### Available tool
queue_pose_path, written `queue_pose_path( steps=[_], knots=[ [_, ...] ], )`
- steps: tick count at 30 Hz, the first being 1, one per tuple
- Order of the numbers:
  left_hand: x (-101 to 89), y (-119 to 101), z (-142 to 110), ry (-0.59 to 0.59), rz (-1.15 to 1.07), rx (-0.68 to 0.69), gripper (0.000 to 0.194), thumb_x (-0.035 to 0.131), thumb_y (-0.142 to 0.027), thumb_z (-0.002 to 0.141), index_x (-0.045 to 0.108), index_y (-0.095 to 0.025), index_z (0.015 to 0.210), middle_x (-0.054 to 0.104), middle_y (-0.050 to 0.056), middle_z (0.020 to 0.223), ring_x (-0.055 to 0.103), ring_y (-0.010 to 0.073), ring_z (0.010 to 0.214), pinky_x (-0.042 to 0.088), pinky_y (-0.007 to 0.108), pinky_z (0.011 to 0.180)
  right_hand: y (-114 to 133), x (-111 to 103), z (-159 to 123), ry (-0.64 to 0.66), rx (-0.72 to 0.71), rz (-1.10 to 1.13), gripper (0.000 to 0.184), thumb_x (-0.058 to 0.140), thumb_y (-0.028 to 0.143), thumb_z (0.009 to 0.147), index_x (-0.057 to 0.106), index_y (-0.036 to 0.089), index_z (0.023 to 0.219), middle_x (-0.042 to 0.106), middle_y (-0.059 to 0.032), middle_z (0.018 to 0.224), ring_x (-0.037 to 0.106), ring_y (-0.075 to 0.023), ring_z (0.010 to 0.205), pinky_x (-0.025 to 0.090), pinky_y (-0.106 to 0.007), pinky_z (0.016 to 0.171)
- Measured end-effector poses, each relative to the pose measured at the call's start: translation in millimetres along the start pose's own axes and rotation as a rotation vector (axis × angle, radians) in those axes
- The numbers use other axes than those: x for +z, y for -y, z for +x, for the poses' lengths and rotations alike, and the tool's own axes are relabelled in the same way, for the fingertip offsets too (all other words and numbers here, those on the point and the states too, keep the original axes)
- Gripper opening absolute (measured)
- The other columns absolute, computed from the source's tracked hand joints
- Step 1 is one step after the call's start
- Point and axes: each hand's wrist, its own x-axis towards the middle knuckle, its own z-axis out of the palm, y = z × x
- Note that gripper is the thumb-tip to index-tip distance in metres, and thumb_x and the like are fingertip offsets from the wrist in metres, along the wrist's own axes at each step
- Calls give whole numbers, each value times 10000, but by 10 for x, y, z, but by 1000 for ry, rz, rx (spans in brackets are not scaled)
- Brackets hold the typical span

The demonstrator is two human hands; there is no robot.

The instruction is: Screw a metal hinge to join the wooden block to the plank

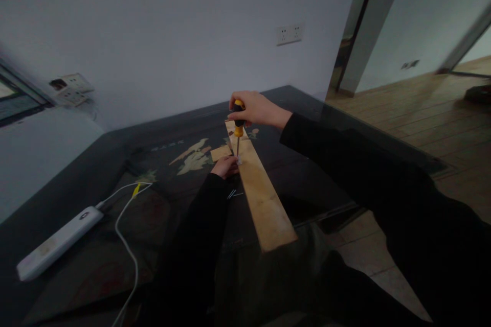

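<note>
My right hand (pixel 255 108) is closed round the yellow-and-black handle of a screwdriver (pixel 238 132), held upright with its shaft pointing down. The tip meets a small clear piece (pixel 239 160) at the left edge of a long wooden board (pixel 264 196). Low beside that edge, the fingers of my left hand (pixel 225 167) are closed at the small piece, partly hiding it. Its exact shape is too small to tell. The board runs away from me across the dark table, its near end jutting past the table edge. A short wood block (pixel 221 153) lies left of the board.
Several thin shiny pieces (pixel 232 194) lie on the dark table (pixel 172 225) near my left sleeve. At left sits a white power strip (pixel 61 242) with a white cable (pixel 128 248) curving toward me. A wall with a socket (pixel 290 34) stands behind the table.
</note>
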Motion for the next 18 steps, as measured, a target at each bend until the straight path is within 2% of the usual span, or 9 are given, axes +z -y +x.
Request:
queue_pose_path(
  steps=[5,8,13,18],
  knots=[
    [6,-23,-14,-18,-22,-30,45,652,-124,763,608,-124,755,661,40,705,621,98,549,522,194,547,-6,-111,-36,-100,30,48,285,608,318,835,601,136,1054,646,-73,954,573,-121,745,437,-253,658],
    [-15,-54,16,-29,-2,-64,48,637,-101,772,608,-127,744,663,45,681,620,103,555,541,211,561,-112,-191,-123,-157,75,125,302,622,339,828,605,141,1055,645,-66,911,588,-128,733,463,-262,647],
    [-49,-152,55,11,106,-80,6,634,-123,785,638,-127,782,679,63,697,651,132,608,559,227,603,-541,-232,-401,-267,204,353,289,654,356,806,588,158,1005,635,-44,828,579,-92,581,495,-262,559],
    [1,-213,74,13,173,-106,49,669,-127,757,629,-124,729,654,54,618,640,135,550,553,223,567,-1000,-114,-705,-439,333,579,233,680,343,771,563,189,899,608,-8,760,572,-81,500,502,-247,497]
  ],
)
